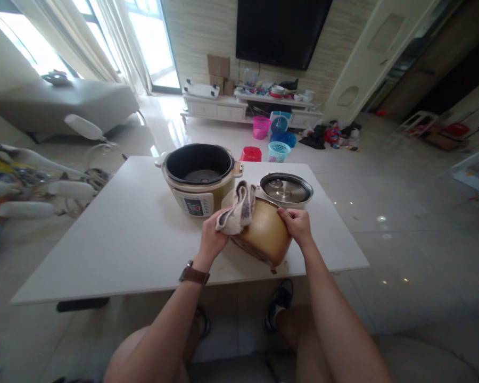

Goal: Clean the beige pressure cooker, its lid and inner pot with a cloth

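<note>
A gold-coloured inner pot (268, 230) is tilted on its side over the table's near edge, its mouth facing away from me. My right hand (297, 223) grips its rim on the right, thumb on the outer wall. In my left hand (213, 236) a beige and dark patterned cloth (239, 210) is bunched, lying against the left side of the pot. Behind them the rice cooker body (197, 199) stands upright with its dark cavity uncovered and its control panel facing me. Its round lid (286, 189) lies on the table to the right, metal inner side up.
The white table (115, 239) spans the space before me. Beyond it on the floor are a red stool (250, 154), a light blue basket (278, 152) and a pink bucket (261, 127). A floor lamp (43, 162) with white shades stands at the left.
</note>
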Demonstrator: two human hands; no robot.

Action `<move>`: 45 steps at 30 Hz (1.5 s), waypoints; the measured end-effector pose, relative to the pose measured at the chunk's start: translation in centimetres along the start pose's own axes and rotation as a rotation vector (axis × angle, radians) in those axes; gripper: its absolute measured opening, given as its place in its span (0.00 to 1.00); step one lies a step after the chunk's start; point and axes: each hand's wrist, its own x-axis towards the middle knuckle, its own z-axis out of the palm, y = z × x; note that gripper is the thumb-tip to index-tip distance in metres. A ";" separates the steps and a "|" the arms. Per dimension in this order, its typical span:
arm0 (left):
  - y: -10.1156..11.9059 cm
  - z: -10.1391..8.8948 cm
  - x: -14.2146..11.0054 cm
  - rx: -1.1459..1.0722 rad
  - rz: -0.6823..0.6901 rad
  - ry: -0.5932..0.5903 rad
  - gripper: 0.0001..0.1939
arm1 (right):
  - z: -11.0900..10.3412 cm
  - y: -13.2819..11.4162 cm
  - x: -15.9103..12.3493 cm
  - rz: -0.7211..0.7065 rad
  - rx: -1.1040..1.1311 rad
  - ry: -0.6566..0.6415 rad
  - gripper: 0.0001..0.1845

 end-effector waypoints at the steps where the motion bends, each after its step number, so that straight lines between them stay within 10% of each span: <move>1: -0.7 0.2 0.4 -0.032 -0.079 0.042 0.18 | -0.1 0.2 0.1 0.000 0.002 -0.006 0.39; 10: -1.0 1.1 1.4 -0.092 -0.205 0.119 0.17 | -0.1 -2.1 0.0 -0.054 -0.021 0.004 0.25; 16: 1.3 2.1 0.6 -0.001 -0.148 0.100 0.12 | 0.8 -2.1 -0.1 0.113 0.005 0.176 0.38; 30: 5.1 2.2 -1.3 0.324 0.418 -0.194 0.22 | 1.3 -1.1 0.9 0.103 0.082 0.079 0.39; 45: 0.4 0.6 -0.2 0.085 -0.052 0.118 0.19 | 2.0 -2.1 0.5 0.079 0.072 0.060 0.35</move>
